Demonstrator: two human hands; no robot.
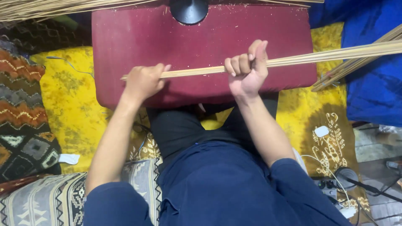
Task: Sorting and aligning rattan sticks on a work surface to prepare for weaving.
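A thin bundle of pale straw-coloured sticks point(318, 57) runs nearly level across a dark red cushion point(142, 37) in front of me. My left hand point(142, 81) is closed around the bundle close to its left end. My right hand point(248, 69) grips the same bundle near the middle, fist upright, thumb on top. The sticks extend past the right hand to the right edge of the view. My legs in dark blue clothing sit below the cushion.
More loose sticks lie at the top left point(50, 8) and at the right point(356, 65). A black round base point(189, 10) rests on the cushion's far edge. Yellow patterned cloth point(71, 100), blue cloth point(372, 88), woven patterned textiles point(21, 117) and cables with small devices point(339, 180) surround me.
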